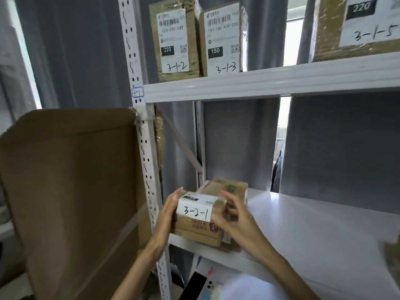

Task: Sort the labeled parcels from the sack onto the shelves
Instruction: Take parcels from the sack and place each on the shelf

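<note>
Steadying parcel 3-2-1 [201,215] at the shelf's [324,234] front-left corner (long axis running inward), left hand [167,215] flat, right hand [232,219] gripping.

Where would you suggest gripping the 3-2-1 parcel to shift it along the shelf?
Probably by its two short ends, coming from the front: the 3-2-1 parcel lies flat at the shelf edge, both ends exposed, where the left hand and right hand already sit.
</note>
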